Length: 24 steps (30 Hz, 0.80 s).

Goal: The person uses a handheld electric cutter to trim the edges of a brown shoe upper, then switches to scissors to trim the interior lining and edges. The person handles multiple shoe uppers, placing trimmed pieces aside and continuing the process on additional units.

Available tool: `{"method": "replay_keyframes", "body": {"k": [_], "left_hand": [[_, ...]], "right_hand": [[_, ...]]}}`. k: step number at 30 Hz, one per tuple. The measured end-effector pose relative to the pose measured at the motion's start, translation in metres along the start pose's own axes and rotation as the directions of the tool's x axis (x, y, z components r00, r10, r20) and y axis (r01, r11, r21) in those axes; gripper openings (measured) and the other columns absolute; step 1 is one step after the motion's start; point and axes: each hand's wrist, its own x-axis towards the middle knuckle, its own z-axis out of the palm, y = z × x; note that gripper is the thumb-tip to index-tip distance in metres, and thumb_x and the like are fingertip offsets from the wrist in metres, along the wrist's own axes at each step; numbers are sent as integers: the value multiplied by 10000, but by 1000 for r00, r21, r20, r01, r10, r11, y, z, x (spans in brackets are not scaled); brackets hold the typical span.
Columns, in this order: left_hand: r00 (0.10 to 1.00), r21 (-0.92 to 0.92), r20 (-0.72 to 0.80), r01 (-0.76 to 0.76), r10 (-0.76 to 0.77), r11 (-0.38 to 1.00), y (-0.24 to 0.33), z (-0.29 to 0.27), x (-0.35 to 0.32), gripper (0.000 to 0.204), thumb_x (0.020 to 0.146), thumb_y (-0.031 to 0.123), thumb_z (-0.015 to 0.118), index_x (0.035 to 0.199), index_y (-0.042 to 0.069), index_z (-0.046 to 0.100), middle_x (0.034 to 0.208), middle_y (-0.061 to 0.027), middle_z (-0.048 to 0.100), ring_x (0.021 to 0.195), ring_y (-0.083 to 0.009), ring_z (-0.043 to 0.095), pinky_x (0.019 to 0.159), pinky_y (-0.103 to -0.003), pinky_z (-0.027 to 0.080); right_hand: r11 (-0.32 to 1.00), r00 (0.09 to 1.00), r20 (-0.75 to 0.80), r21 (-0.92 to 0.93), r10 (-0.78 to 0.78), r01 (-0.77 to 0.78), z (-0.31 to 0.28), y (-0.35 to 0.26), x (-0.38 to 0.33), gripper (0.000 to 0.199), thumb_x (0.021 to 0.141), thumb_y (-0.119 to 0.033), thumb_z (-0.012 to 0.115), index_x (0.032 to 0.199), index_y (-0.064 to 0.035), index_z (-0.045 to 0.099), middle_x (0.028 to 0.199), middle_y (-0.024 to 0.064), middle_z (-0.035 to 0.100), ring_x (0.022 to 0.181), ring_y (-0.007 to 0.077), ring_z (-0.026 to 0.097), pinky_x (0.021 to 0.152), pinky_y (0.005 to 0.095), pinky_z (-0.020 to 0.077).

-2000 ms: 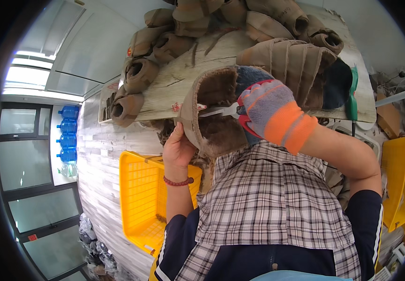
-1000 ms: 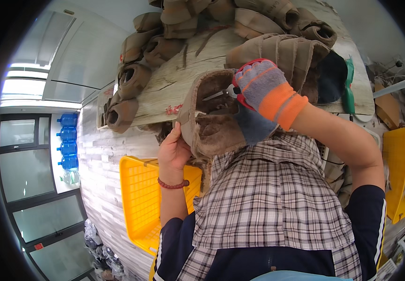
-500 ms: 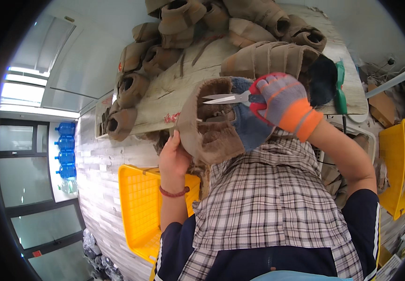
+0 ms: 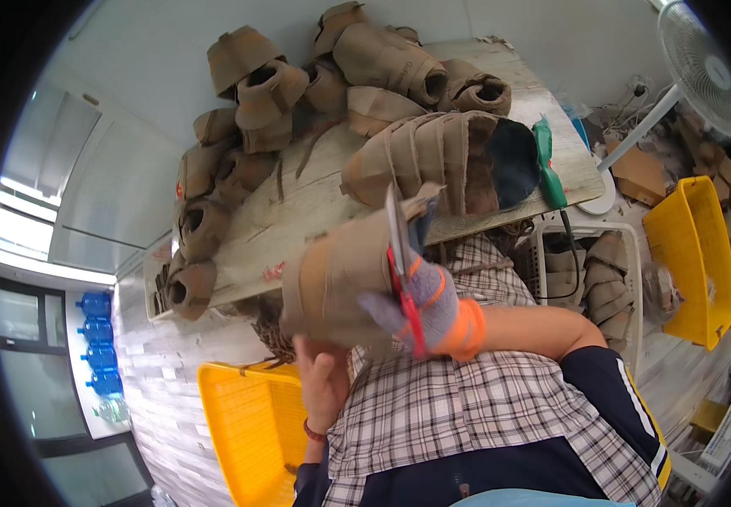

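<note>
Scissors (image 4: 399,270) in gloved right hand (image 4: 420,304), brown boot upper (image 4: 340,275) held

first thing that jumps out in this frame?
Centre frame, the gloved right hand holds red-handled scissors against a brown fibre pot that the bare left hand supports from below. Behind it, a heap of similar brown pots covers the wooden table, and a yellow crate sits at lower left.
</note>
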Motion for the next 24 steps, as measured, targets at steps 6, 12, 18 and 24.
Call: {"method": "replay_keyframes", "body": {"k": [6,12,18,24], "left_hand": [[842,596,172,324,-511,734,-10,-36,44,284,863,99,563,1140,43,533,961,-68,624,838,-212,617,643,-284,487],[968,646,248,-146,26,-749,-4,-112,94,458,810,125,603,1246,52,481,1150,-179,563,1106,-327,501,931,-442,376],[967,700,122,-243,223,671,-41,-77,199,306,902,222,551,1106,0,602,1094,-106,611,1053,-191,550,935,-304,393],[924,176,322,155,-206,972,-85,-17,277,385,893,280,581,1163,6,560,1132,-73,601,1058,-187,547,923,-326,419]], "right_hand": [[999,999,16,14,-37,37,-16,1,10,168,760,-75,637,824,-73,482,672,-4,506,587,117,519,529,271,442],[967,825,-549,-255,-132,-15,-133,5,24,341,825,-103,649,1113,24,518,939,95,620,811,175,587,750,294,480],[807,817,-572,-446,76,-387,-163,83,16,365,797,-72,663,1120,23,521,975,76,615,846,147,564,775,273,461],[979,931,-308,119,196,-166,-150,133,74,380,773,-35,670,1124,14,530,992,71,619,838,175,603,759,286,490]]}}
